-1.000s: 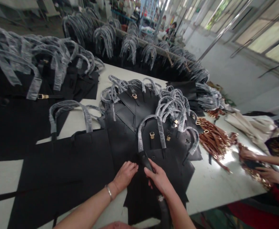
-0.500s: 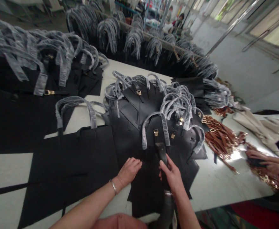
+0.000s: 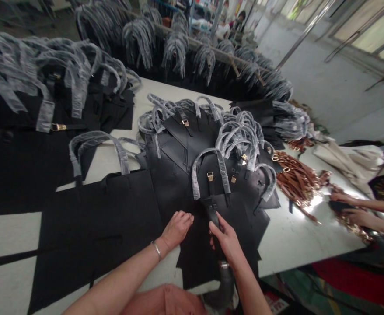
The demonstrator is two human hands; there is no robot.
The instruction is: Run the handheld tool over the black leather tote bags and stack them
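Note:
My right hand (image 3: pixel 223 234) is wrapped round a black tool (image 3: pixel 214 216) with a hose-like lower part, its flat head over a black leather piece near a gold buckle (image 3: pixel 210 176). Left of it, my left hand (image 3: pixel 178 227) rests on the black leather (image 3: pixel 197 245), fingers together and curled; whether anything is under them is hidden. A plastic-wrapped handle (image 3: pixel 197 175) arches round the buckle. At the left lies a large black panel (image 3: pixel 96 218) with a wrapped handle (image 3: pixel 96 136).
More black pieces with wrapped handles (image 3: pixel 77 83) lie at the left, and others hang on a rack (image 3: pixel 175 48) behind. Brown straps (image 3: pixel 297 177) are on the right of the table (image 3: pixel 297 245). Another person's hands (image 3: pixel 356 210) work at the far right.
The view has shifted slightly, so most things sit further left. The tool's head in my right hand has moved left and turned over the leather. My left hand stays on the leather.

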